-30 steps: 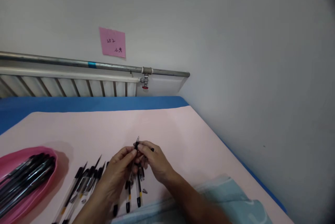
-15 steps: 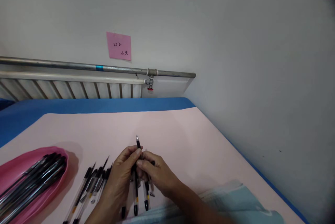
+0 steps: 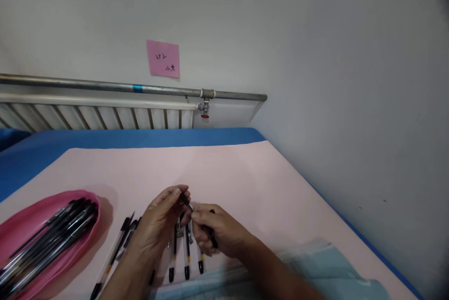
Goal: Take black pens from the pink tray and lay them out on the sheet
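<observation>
Between my hands is a slim black pen (image 3: 184, 197), slanting down to the right, with a lighter section near my right fingertips. My left hand (image 3: 159, 216) is closed, thumb and fingers pinching its black upper end. My right hand (image 3: 224, 232) is closed at the lower end and also holds a black piece (image 3: 210, 234) in its curled fingers; whether that is a cap or part of a pen I cannot tell. Below my hands lie several clear-barrelled pens (image 3: 186, 255) with black ends. More pens (image 3: 112, 255) lie left of my left forearm, which partly hides them.
At the left, a pink basin (image 3: 96, 202) holds a bundle of black and clear pens (image 3: 59, 234). A pink sheet (image 3: 228, 169) covers the blue table (image 3: 157, 139). Light blue cloth (image 3: 326, 267) lies at the near edge. A radiator (image 3: 122, 117), pipe and wall stand behind.
The pen, earlier pointing upward with its silver tip, now slants down to the right. My right hand has shifted slightly right and away from my left. The view has moved a little.
</observation>
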Motion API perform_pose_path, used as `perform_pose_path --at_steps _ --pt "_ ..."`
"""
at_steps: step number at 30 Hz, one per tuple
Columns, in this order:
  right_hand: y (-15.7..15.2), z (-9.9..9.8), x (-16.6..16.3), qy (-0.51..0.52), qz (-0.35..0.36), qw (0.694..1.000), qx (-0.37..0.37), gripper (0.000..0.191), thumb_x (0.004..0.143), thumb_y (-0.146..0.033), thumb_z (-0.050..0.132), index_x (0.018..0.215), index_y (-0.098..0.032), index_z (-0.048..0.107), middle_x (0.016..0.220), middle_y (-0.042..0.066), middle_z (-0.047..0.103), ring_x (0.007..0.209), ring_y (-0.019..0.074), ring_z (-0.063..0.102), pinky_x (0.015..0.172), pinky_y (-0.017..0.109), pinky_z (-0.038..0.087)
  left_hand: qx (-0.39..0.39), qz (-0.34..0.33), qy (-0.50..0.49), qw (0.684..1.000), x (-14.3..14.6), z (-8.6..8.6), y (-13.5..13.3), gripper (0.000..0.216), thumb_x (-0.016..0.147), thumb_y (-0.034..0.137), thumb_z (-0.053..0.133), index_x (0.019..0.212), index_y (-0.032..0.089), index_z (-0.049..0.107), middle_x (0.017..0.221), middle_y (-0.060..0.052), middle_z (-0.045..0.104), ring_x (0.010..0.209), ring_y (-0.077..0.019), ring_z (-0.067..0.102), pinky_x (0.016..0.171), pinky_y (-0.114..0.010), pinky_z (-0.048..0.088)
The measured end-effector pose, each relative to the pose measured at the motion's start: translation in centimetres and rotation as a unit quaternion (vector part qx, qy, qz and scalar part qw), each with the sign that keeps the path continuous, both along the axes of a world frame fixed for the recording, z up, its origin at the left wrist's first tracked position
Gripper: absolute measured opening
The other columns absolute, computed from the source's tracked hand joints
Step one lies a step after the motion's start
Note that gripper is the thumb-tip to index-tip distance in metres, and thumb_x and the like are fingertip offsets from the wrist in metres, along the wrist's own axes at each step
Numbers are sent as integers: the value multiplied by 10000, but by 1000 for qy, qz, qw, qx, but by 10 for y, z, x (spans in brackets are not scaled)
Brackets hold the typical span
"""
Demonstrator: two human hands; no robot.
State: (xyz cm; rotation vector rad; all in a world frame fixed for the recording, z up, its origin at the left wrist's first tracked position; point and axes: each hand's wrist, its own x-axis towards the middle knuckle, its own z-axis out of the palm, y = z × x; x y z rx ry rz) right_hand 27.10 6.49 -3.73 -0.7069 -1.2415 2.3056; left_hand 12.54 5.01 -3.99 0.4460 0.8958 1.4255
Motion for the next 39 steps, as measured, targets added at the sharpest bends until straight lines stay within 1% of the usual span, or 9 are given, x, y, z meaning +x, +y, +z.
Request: perform_pose_path --at_steps 6,8,12,17,24,27,30,35,39 --pt "1 -6 -2 -74 -23 994 79 224 779 -333 514 907 -155 561 469 -76 428 351 42 343 335 157 228 12 19 53 998 -3 -3 2 195 607 279 716 569 140 585 614 8 590 534 -79 513 472 -193 390" --pt "1 -7 -2 -82 -29 993 74 196 779 -326 511 876 -160 549 474 -74 433 360 43 350 341 158 226 13 18 50 998 -2 -1 1 177 631 297 698 618 142 613 669 -6 613 565 -89 532 498 -202 409" --pt "2 -3 -1 -53 -28 998 34 167 794 -312 486 855 -164 537 477 -76 416 351 33 318 344 157 188 15 -1 37 999 -2 2 -1 270 662 302 670 877 139 665 839 -60 652 679 -129 575 572 -237 448" --pt "1 1 -1 -51 -24 998 33 182 790 -313 486 879 -162 535 467 -78 410 350 36 308 344 159 185 13 6 43 999 -5 1 -1 245 628 279 699 821 133 664 801 -51 653 577 -100 554 533 -233 434" --pt "0 -9 -4 -83 -44 993 73 181 800 -326 479 881 -171 526 469 -76 429 347 47 342 320 155 219 11 39 86 995 -3 1 1 225 615 289 707 765 132 647 746 -20 634 540 -80 539 501 -204 421" --pt "-1 -9 -5 -64 -32 996 51 193 799 -334 488 887 -167 526 468 -77 429 342 46 351 322 152 209 20 55 99 993 -2 -1 2 190 625 289 702 717 138 633 676 3 613 547 -72 531 506 -185 414" --pt "-2 -9 -6 -44 -21 999 -4 194 793 -334 497 880 -163 524 459 -82 414 334 35 321 332 151 192 18 58 91 994 -2 -4 1 178 630 285 702 668 140 606 600 21 574 522 -69 509 478 -178 396" --pt "-1 -5 -7 -11 -4 998 -69 195 803 -349 491 855 -164 526 457 -89 362 330 28 268 342 158 162 24 5 32 999 -4 -2 0 281 665 309 671 891 143 649 821 -50 639 624 -114 566 478 -209 418" --pt "-1 -3 -6 -6 1 998 -69 197 806 -358 486 850 -169 520 444 -92 352 322 28 256 338 159 154 20 -4 25 999 -8 0 1 259 641 266 697 855 121 667 828 -76 662 715 -145 598 558 -222 456"
